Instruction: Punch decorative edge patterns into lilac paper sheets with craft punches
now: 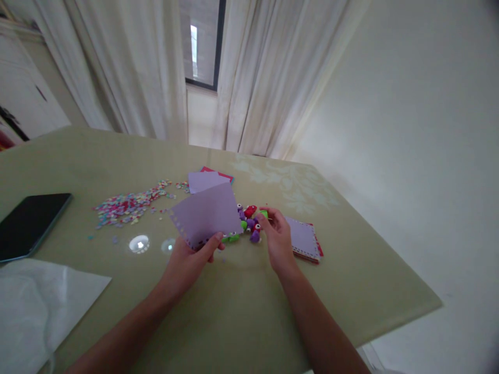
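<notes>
My left hand [200,253] is closed on the lower edge of a lilac paper sheet [210,213] with holes punched along its border, tilted up above the table. My right hand [277,236] pinches a small bright green toy [264,213] between thumb and fingers; its exact shape is partly hidden. Between the hands lies a heap of small purple, red and green toys [250,224] with googly eyes. A green toy [233,238] rests by my left fingertips. Just right of my right hand is a stack of hole-punched sheets [304,239], lilac on top and red beneath.
Behind the held sheet lie another lilac sheet [202,181] and a red card [219,174]. Colourful paper confetti [128,206] is spread to the left. Farther left are a dark tablet [33,223] and a white bag [47,306]. A wall [421,156] stands on the right.
</notes>
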`<state>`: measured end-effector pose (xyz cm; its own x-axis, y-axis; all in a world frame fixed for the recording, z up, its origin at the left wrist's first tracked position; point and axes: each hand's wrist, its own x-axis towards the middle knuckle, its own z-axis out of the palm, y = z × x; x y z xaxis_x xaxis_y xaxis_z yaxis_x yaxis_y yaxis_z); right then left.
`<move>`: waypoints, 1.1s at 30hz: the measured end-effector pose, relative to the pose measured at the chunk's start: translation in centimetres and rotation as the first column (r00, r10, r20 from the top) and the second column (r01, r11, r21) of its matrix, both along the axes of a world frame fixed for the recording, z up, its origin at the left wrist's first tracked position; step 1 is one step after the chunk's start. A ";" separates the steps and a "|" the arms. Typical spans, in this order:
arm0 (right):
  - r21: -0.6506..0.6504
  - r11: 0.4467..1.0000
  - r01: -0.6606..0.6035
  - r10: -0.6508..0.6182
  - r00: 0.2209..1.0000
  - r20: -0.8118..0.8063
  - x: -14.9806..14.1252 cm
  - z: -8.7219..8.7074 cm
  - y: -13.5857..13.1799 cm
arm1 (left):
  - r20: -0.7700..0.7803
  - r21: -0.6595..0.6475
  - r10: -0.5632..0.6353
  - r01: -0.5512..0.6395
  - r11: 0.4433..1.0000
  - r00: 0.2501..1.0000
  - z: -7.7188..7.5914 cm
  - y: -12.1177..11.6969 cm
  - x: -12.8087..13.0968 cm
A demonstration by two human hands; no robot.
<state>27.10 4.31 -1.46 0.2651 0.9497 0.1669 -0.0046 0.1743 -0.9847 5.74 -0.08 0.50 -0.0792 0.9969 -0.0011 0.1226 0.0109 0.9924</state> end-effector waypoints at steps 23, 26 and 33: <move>0.294 0.954 0.067 -0.187 0.896 0.402 0.6 -2.0 0.8 | -0.010 0.106 -0.207 0.206 0.973 0.978 -1.9 0.4 0.3; 0.298 0.954 -0.030 -0.036 0.976 0.214 -0.3 -1.7 0.0 | -0.035 0.146 -0.193 0.196 0.970 0.981 -1.6 0.6 0.0; 0.218 0.968 0.126 -0.081 0.976 -0.203 -0.4 -0.9 0.8 | -0.033 0.205 -0.245 0.247 0.947 0.969 -1.9 2.0 -1.3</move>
